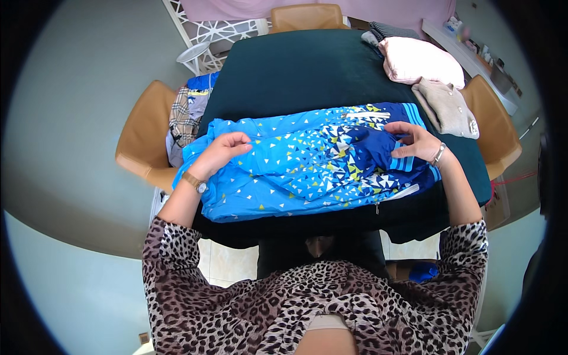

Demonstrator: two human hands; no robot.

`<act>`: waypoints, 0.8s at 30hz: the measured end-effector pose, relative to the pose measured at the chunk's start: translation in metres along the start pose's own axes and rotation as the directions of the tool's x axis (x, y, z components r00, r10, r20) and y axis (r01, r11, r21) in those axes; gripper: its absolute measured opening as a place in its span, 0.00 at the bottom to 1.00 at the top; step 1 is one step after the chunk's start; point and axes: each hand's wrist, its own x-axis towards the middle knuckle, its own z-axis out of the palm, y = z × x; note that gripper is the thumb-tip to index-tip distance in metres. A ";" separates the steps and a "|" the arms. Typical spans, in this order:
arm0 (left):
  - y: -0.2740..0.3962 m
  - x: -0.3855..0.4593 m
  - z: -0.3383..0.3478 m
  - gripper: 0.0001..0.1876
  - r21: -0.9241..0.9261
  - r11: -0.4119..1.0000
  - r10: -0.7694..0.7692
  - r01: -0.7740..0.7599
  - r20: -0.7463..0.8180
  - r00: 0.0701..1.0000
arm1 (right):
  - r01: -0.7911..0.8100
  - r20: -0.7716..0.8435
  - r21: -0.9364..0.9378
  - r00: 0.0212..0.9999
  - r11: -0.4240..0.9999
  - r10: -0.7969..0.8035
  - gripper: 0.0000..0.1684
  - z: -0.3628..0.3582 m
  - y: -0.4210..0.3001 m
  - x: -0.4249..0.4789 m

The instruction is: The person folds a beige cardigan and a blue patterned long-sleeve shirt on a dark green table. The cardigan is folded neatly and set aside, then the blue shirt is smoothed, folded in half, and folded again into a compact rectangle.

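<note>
A blue jacket (284, 159) lies folded flat across the near part of the table, with white, yellow and navy triangles printed on it. One sleeve is laid lengthwise over the body, its striped cuff (402, 158) towards the right. My left hand (226, 151) is over the light-blue end, thumb and fingertips close together at the fabric; whether they pinch it is unclear. At the cuff, my right hand (412, 142) has thumb and fingers spread, the thumb against the cuff's edge. A white zip (404, 192) shows along the jacket's near side.
Dark green cloth covers the table (301, 71). At its far right lie a pale pink folded garment (421, 62), a beige knit garment (448, 106) and a striped one (392, 31). More clothes (184, 115) rest on the left tan chair (144, 133). Another tan chair (499, 128) stands right.
</note>
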 end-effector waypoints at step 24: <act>0.027 -0.002 0.084 0.38 0.832 0.431 0.249 -0.348 0.261 0.933 | -0.006 -0.277 -0.155 0.960 0.988 -0.037 0.29 -0.007 -0.005 0.020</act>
